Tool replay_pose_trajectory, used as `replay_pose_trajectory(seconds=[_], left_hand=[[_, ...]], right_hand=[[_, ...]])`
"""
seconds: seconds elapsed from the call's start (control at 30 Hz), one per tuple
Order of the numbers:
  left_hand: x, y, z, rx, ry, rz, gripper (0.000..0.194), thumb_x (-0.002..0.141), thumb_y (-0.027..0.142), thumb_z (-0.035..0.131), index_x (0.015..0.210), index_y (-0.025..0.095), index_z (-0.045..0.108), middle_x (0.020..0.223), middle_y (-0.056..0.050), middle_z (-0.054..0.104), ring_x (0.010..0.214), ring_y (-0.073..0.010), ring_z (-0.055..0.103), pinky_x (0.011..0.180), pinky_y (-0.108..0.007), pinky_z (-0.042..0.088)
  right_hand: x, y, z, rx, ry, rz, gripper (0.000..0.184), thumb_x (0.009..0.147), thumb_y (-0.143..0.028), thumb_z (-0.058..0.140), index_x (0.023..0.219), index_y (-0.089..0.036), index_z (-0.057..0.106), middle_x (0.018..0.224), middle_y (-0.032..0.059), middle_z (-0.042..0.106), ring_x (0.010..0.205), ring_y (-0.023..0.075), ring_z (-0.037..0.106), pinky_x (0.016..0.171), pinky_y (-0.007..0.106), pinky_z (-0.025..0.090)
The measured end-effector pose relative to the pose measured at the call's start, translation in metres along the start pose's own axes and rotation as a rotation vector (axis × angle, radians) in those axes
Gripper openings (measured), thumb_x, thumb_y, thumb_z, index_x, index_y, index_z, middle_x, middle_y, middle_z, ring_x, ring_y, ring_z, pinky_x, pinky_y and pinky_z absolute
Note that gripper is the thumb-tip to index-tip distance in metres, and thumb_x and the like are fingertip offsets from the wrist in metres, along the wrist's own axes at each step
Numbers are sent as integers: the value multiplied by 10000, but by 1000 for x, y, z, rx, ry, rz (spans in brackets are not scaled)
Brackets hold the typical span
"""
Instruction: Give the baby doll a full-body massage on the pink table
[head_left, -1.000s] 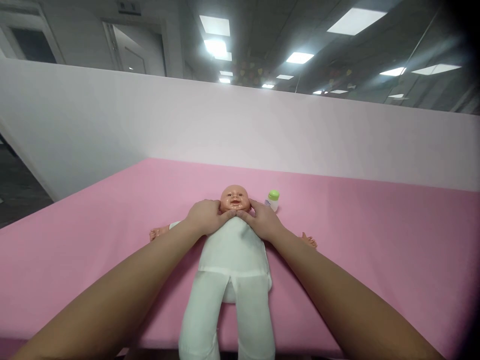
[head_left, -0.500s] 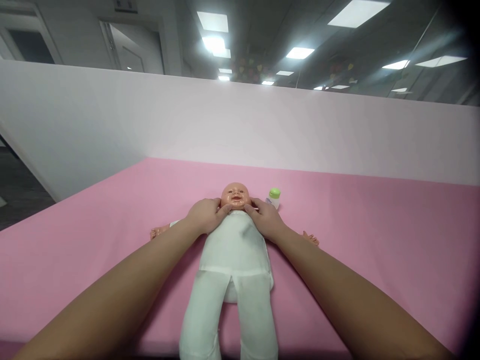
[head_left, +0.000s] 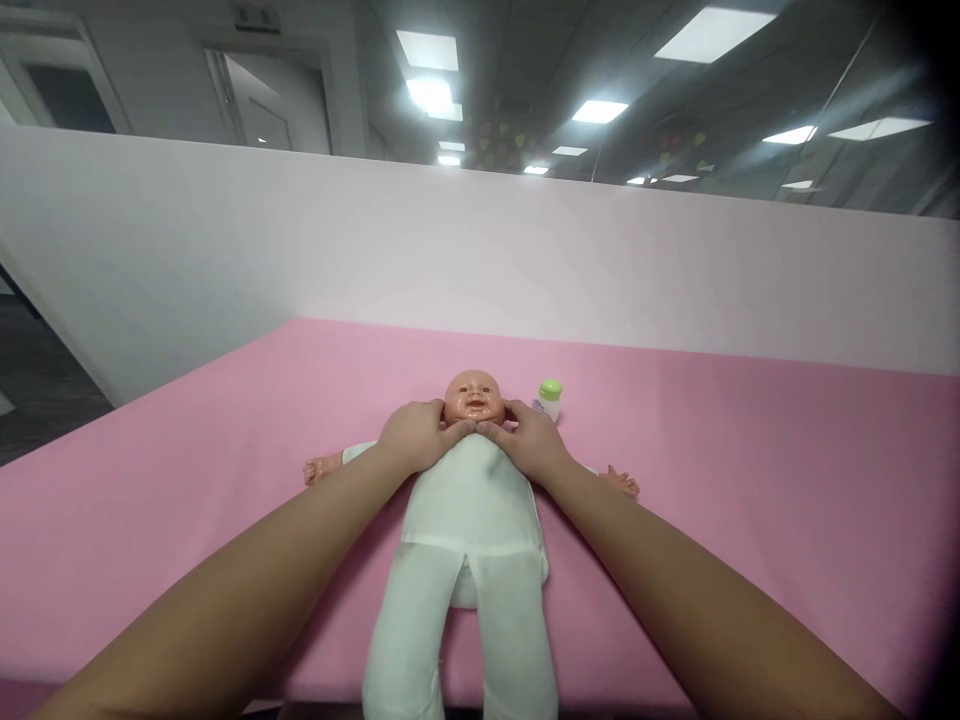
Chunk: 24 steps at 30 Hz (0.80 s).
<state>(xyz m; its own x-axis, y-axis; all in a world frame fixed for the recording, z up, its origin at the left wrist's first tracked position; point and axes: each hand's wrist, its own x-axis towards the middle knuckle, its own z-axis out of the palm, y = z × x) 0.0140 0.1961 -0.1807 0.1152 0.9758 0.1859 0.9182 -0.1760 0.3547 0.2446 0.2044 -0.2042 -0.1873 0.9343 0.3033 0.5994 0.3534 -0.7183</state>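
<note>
A baby doll (head_left: 472, 500) with a white cloth body lies on its back, its head at the far end and its legs toward me. My left hand (head_left: 417, 436) cups the left side of the doll's head and neck. From the other side, my right hand (head_left: 531, 441) does the same. Both thumbs lie below the chin, their tips nearly meeting at the neck. The other fingers curl beside and partly behind the head, mostly hidden. The doll's arms stretch out sideways, partly covered by my forearms.
A small white bottle with a green cap (head_left: 550, 392) stands just beyond my right hand. The pink padded surface (head_left: 750, 480) runs back to a low white wall (head_left: 480, 250). On the left, the surface has an open edge above a dark floor.
Both thumbs have slid inward and down, from the sides of the doll's jaw to below its chin. The view has shifted slightly; the bottle stays in place.
</note>
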Motion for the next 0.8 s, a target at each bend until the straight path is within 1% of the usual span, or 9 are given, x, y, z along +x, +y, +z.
replay_pose_trajectory(seconds=[0.07, 0.17, 0.33, 0.47, 0.57, 0.63, 0.7, 0.8], left_hand=[[-1, 2, 0, 9, 3, -1, 770, 834, 921, 381, 977, 220, 666, 1011, -123, 779, 874, -335, 718, 641, -379, 443], [-1, 1, 1, -5, 7, 11, 765, 850, 916, 354, 982, 225, 656, 1011, -117, 777, 879, -330, 716, 647, -374, 439], [-2, -3, 2, -19, 9, 33, 727, 920, 851, 298, 1046, 228, 651, 965, -108, 773, 854, -324, 712, 636, -367, 423], [-1, -8, 5, -23, 15, 85, 680, 1004, 732, 222, 1150, 210, 633, 1002, -130, 772, 930, -341, 717, 697, -381, 446], [1, -10, 7, -70, 23, 95, 597, 1057, 608, 191, 1199, 225, 625, 1085, -121, 775, 1004, -325, 720, 778, -389, 472], [1, -11, 8, -99, 32, 91, 572, 1069, 570, 183, 1185, 240, 636, 1107, -106, 777, 1022, -311, 721, 819, -390, 479], [1, -12, 8, -125, 38, 93, 577, 1070, 576, 181, 1162, 247, 647, 1110, -95, 779, 1034, -306, 720, 838, -390, 482], [-1, -11, 6, -134, 29, 78, 626, 1035, 680, 222, 1173, 239, 644, 1094, -101, 778, 1016, -319, 721, 791, -391, 482]], right_hand=[[0, 0, 0, -17, 10, 26, 643, 855, -761, 684, 1209, -224, 682, 1171, 105, 740, 1058, 284, 685, 857, 367, 510], [1, 2, 1, -31, 16, 25, 609, 889, -754, 645, 1186, -224, 682, 1143, 105, 743, 1042, 278, 684, 857, 368, 508], [1, 5, -1, -23, -3, 0, 465, 988, -639, 566, 1183, -235, 690, 1141, 93, 751, 1018, 260, 693, 863, 357, 504], [1, 6, -1, -14, 6, -38, 437, 1049, -573, 454, 1181, -240, 705, 1132, 78, 758, 1049, 255, 681, 901, 356, 486], [3, 9, -1, 13, 24, -37, 466, 1078, -520, 351, 1071, -232, 717, 1078, 62, 762, 1010, 243, 676, 884, 352, 484], [3, 10, -1, 16, 31, -21, 506, 1080, -524, 316, 987, -220, 709, 1015, 63, 761, 958, 242, 673, 852, 352, 488], [3, 9, -2, 14, 31, -20, 532, 1075, -562, 317, 979, -217, 710, 1007, 65, 761, 957, 245, 672, 853, 354, 490], [1, 6, -3, 27, 11, -33, 527, 1043, -642, 403, 1088, -227, 724, 1089, 68, 762, 1022, 248, 680, 891, 356, 491]])
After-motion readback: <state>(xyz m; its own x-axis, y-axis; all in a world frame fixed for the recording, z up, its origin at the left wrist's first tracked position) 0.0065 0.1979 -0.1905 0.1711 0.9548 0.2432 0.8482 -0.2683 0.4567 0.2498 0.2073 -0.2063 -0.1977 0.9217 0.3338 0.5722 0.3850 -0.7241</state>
